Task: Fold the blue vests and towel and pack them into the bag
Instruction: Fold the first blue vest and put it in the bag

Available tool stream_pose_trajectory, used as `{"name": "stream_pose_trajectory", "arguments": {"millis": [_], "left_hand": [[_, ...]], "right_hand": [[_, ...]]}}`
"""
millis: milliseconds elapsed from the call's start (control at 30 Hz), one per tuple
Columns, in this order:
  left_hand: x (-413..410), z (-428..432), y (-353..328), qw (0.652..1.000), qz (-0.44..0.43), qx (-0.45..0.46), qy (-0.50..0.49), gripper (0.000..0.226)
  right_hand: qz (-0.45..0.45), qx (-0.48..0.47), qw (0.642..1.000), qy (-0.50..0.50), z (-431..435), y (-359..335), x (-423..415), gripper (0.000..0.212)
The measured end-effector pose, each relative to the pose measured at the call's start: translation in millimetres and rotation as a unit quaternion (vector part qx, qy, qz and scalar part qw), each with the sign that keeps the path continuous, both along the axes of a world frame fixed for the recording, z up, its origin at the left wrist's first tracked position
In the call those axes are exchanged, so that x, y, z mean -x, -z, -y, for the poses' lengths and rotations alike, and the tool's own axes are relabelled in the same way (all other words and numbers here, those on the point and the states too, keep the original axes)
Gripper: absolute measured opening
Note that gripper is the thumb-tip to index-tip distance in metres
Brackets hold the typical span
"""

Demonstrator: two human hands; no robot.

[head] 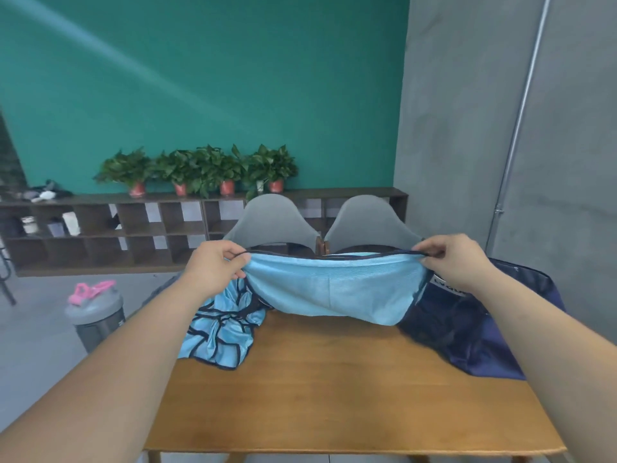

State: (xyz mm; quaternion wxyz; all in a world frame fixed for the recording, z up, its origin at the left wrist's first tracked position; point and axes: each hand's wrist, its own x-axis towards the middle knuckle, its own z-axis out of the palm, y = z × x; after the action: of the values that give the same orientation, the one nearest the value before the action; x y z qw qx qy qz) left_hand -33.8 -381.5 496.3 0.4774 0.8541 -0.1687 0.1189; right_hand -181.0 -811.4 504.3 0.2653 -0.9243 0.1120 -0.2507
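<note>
A teal wall, a low shelf with potted plants (200,168) and two grey chairs (273,218) stand beyond the wooden table (334,396) in front of me. My left hand (217,269) and right hand (450,262) each pinch one end of the dark-trimmed top edge of a light-blue cloth (334,289). I hold them well apart so the fabric hangs stretched and flat above the far half of the table, ready for a clean fold. I cannot tell whether it is one of the vests or the towel. A crumpled heap of blue vests (220,332) with dark edging lies on the table's left side, just under my left wrist, waiting its turn. The navy bag (467,335) slumps at the right edge, near enough to pack without reaching far. By my judgement, folding has barely begun.
</note>
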Motion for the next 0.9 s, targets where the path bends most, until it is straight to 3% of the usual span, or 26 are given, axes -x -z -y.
{"name": "stream_pose_trajectory", "arguments": {"millis": [233, 433, 533, 667, 700, 800, 900], "left_hand": [[29.7, -1.6, -15.5, 0.999, 0.026, -0.044, -0.014, 0.005], [53.7, -8.2, -31.2, 0.967, 0.156, -0.168, -0.108, 0.016], [66.1, -6.7, -39.6, 0.958, 0.183, -0.174, -0.138, 0.011], [80.3, -0.5, -59.7, 0.957, 0.165, -0.145, -0.187, 0.008], [83.7, 1.3, -66.7, 0.970, 0.127, -0.110, -0.175, 0.008], [92.6, 4.7, -86.1, 0.986, 0.015, 0.130, -0.103, 0.005], [102.9, 1.7, -102.6, 0.982, -0.008, 0.178, -0.063, 0.006]], "right_hand": [[0.022, -0.051, 0.998, -0.026, 0.1, -9.5, 28.3, 0.011], [0.098, 0.034, 0.993, 0.064, -13.7, -27.8, 55.8, 0.018], [0.130, 0.041, 0.985, 0.102, -24.4, -37.5, 64.6, 0.015], [0.135, 0.042, 0.982, 0.121, -36.3, -53.4, 75.3, 0.003], [0.120, 0.039, 0.986, 0.112, -39.7, -58.4, 77.2, 0.003], [0.178, -0.029, 0.978, 0.105, -45.0, -76.4, 81.5, 0.004], [0.194, -0.077, 0.972, 0.105, -53.3, -93.8, 86.1, 0.010]]}}
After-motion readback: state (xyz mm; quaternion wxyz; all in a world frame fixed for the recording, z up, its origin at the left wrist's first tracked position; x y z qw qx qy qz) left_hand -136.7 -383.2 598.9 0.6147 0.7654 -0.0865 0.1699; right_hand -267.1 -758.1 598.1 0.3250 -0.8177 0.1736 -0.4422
